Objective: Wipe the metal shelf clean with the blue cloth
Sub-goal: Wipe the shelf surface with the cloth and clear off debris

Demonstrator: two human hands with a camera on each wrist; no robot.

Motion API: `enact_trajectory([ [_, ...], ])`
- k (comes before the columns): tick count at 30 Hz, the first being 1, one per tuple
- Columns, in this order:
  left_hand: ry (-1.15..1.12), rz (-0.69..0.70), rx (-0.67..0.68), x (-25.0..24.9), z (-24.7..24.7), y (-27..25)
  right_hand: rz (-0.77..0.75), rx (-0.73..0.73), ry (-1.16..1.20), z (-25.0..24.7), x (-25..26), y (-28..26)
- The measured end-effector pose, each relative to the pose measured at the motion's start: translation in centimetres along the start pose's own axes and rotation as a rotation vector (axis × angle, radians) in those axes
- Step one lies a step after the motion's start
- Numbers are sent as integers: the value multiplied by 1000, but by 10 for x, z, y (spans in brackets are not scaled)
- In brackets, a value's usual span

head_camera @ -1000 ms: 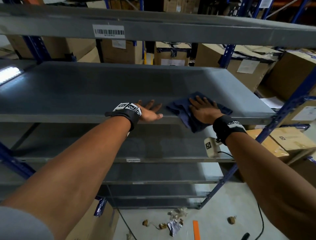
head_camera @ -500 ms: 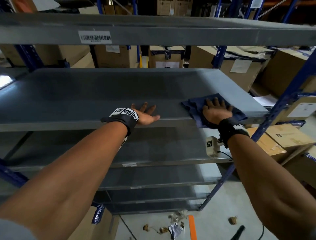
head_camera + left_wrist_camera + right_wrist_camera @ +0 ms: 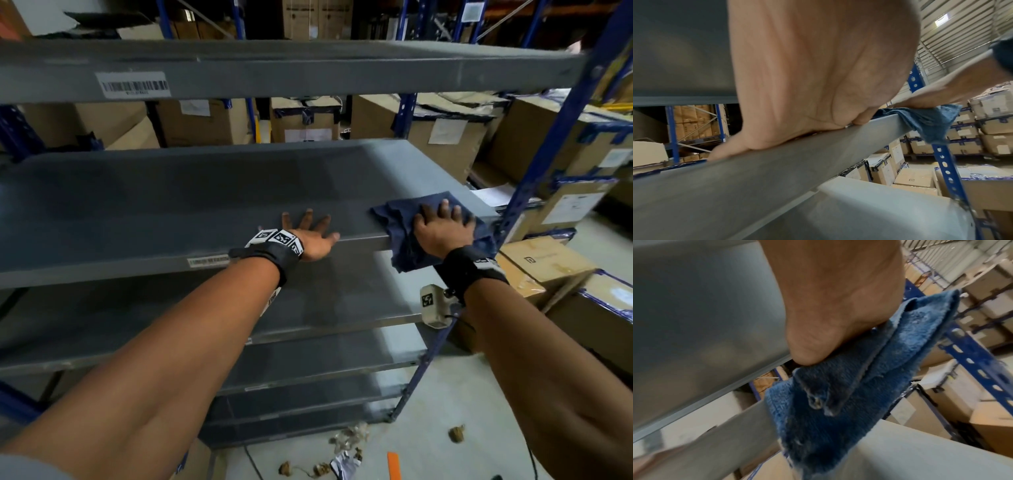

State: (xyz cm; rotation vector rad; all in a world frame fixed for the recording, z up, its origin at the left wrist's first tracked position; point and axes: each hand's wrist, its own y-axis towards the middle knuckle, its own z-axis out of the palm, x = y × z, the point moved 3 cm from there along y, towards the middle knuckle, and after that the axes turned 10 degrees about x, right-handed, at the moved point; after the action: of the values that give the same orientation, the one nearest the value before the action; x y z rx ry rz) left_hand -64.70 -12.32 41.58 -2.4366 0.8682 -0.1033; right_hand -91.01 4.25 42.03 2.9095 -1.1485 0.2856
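The grey metal shelf spans the head view at chest height. My left hand rests flat on its front edge, fingers spread, holding nothing; in the left wrist view the palm lies on the shelf's front lip. The blue cloth lies bunched at the shelf's front right corner, and part of it hangs over the lip. My right hand presses down on it. In the right wrist view the heel of the hand pins the cloth against the lip; the fingers are hidden there.
Another grey shelf with a barcode label runs close overhead. A blue upright post stands just right of the cloth. Cardboard boxes are stacked behind and to the right. Scraps of litter lie on the floor below.
My right hand has slid the cloth to the right along the front edge, up to the shelf's right corner. My left hand has stayed flat in the same spot.
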Motion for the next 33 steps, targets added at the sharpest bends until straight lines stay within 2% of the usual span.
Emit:
enact_trajectory([
  [2, -1, 6, -14, -26, -4, -21, -15, 2, -11, 1, -1, -2],
  [6, -20, 20, -31, -72, -8, -13, -154, 13, -45, 2, -6, 1],
  [10, -34, 30, -25, -124, -9, 4, -8, 153, 28, -17, -54, 26],
  [13, -48, 10, -43, -150, -11, 10, 34, 226, 34, -21, -60, 39],
  [17, -15, -30, -56, -158, -14, 16, 96, 264, 98, -23, -50, 41],
  [20, -32, -30, -60, -155, -15, 17, 69, 271, 123, -24, -51, 35],
  [23, -87, -12, -53, -138, -10, 67, 6, 201, 102, -20, -52, 23],
  [25, -107, -11, -54, -132, -8, 96, 3, 213, 109, -20, -53, 20],
  [29, -35, -39, -54, -160, -16, 20, 91, 333, 146, -35, -50, 33],
  [33, -62, -25, -43, -163, -17, 6, 136, 382, 116, -37, -42, 38],
])
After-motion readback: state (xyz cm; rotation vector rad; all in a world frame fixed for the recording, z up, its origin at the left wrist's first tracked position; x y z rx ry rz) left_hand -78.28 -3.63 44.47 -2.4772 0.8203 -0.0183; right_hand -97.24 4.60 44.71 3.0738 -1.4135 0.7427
